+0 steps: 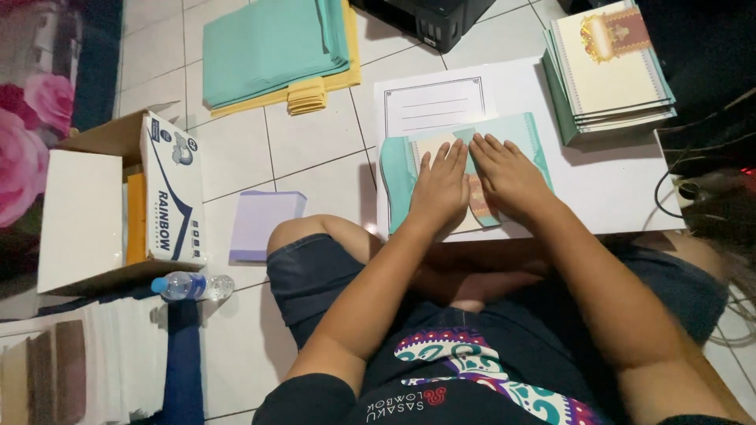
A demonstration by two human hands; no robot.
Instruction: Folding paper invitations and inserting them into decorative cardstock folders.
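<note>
On the floor at far left sits an open cardboard box (83, 216), with a water bottle (191, 286) lying just below it and a lilac paper (265, 224) nearby. Farther up lies a stack of teal and yellow sheets (276, 51). At centre, your left hand (441, 189) and right hand (508, 175) press flat, fingers spread, side by side on a teal folded card (402, 185) on the low white bench (622, 189). At right rests a pile of decorated cards (610, 79).

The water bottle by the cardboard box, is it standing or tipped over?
Tipped over: the water bottle lies on its side on the tiled floor.
</note>
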